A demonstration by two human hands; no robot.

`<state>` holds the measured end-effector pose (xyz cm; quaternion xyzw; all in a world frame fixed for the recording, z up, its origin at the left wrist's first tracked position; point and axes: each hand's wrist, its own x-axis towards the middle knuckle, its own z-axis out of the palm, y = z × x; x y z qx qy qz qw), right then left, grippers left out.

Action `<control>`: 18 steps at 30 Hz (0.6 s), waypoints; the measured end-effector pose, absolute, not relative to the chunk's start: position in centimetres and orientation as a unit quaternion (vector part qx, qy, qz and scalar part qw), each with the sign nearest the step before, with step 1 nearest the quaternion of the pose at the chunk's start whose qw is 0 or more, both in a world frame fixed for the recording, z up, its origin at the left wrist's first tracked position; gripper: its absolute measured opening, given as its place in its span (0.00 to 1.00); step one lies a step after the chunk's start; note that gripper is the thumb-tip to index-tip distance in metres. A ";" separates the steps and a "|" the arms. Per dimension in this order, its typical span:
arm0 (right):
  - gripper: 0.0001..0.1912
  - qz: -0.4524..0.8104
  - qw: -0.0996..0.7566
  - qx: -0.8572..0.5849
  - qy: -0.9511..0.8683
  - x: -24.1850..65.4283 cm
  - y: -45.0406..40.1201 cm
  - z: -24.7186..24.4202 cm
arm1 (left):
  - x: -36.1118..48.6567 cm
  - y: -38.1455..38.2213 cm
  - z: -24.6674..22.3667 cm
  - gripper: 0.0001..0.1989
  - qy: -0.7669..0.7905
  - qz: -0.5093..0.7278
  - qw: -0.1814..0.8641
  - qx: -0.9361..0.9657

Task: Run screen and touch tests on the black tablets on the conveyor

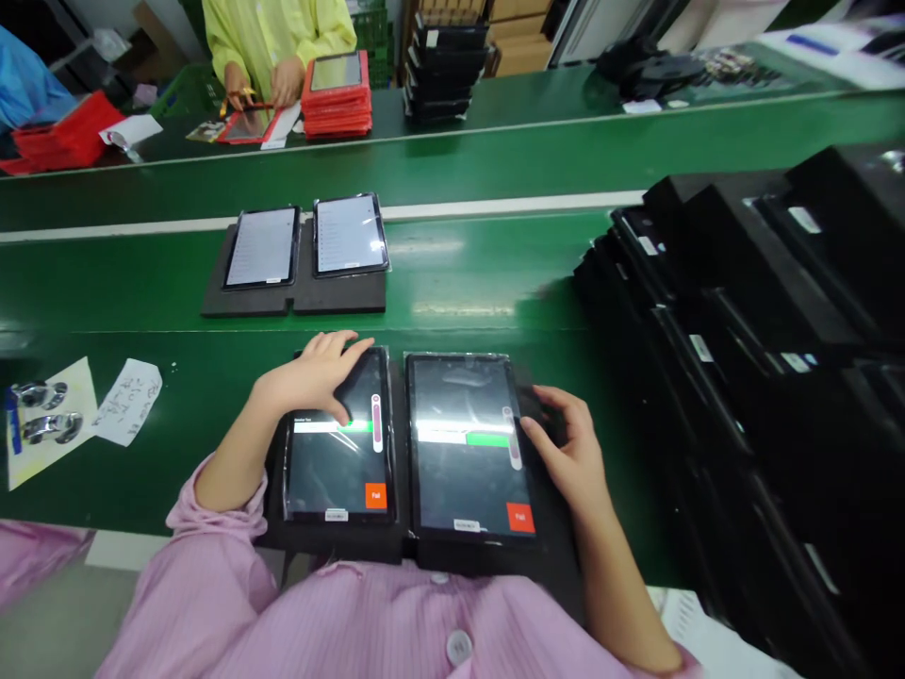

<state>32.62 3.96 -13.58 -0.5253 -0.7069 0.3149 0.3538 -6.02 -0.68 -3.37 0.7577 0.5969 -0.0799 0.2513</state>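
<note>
Two tablets lie side by side on black foam trays at the bench's front edge. Over the upper part of the left tablet (336, 476) is my left hand (318, 377), fingers spread and thumb low across the screen. At the right edge of the right tablet (463, 481) rests my right hand (569, 448), thumb and fingers apart, near the black tray (551, 523). Both screens show a white and green bar, a vertical slider and an orange-red "Fail" box. Each tablet carries a small white label at the bottom.
Beyond are two lit tablets (261, 247) on black foam (339, 294). Stacks of tablets in black foam (749, 311) fill the right side. Handwritten paper (128, 401) and metal parts (53, 427) lie left. Across the bench, a person in yellow (279, 38) works beside red-cased stacks (337, 104).
</note>
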 end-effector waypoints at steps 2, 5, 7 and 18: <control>0.20 0.269 0.347 -0.497 -0.749 32.7 2.6 -12.5 | -7.0 -3.5 -2.7 0.63 0.602 -0.063 0.259 0.753; 0.17 0.228 0.311 -0.414 -0.825 32.8 0.2 -11.2 | -8.5 -8.7 -2.5 0.62 0.625 -0.044 0.296 0.721; 0.16 0.206 0.285 -0.349 -0.868 32.6 -1.2 -10.7 | -9.1 -12.2 -3.0 0.59 0.655 -0.014 0.306 0.690; 0.15 0.125 0.201 -0.204 -0.950 29.5 -3.7 -9.8 | -7.9 -19.8 -8.3 0.42 0.719 0.217 0.367 0.549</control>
